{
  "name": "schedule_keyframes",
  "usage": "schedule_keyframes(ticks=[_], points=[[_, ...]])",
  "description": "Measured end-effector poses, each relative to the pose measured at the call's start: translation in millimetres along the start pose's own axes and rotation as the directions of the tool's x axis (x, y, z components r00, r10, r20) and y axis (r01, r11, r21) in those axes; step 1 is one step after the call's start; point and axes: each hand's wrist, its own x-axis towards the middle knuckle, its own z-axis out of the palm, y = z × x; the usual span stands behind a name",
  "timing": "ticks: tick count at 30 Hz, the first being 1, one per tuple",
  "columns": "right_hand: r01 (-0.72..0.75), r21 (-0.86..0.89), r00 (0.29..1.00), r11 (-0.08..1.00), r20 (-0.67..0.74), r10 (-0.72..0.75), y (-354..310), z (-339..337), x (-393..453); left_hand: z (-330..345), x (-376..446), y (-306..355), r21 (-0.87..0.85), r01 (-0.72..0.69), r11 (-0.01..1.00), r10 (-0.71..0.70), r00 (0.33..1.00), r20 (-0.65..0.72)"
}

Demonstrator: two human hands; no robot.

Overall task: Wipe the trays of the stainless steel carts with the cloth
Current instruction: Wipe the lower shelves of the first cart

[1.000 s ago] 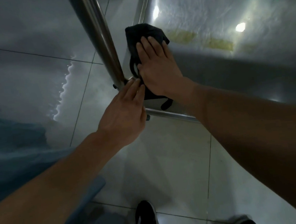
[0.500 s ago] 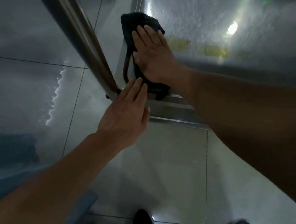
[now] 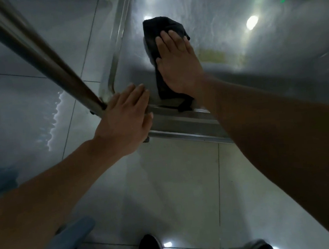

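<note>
On tiled floor (image 3: 166, 185), low cart tray (image 3: 230, 26) mid-wipe: right hand (image 3: 177, 62) flat-fingered on black cloth (image 3: 159, 27) near left corner, left hand (image 3: 124, 118) open, empty, steadying rim; next, probably sweeping toward yellowish stain (image 3: 213, 55).

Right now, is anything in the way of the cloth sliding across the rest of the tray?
Nothing visible blocks it. The right hand presses the black cloth flat on the tray, whose surface ahead shows only a yellowish smear.

right hand (image 3: 179, 62) and cloth (image 3: 158, 35) slid further onto tray (image 3: 229, 16)
</note>
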Motion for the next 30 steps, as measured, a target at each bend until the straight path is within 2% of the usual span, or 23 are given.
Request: schedule_keyframes(ticks=[11,30], points=[[-0.141,0.012,0.989,0.990,-0.045,0.141,97,2,-60,7,36,73,-0.037,-0.045,0.998,0.047,0.998,0.047],[-0.295,0.069,0.952,0.953,-0.060,0.299,297,5,-184,39,108,275,-0.086,-0.208,0.974,0.213,0.976,0.054]])
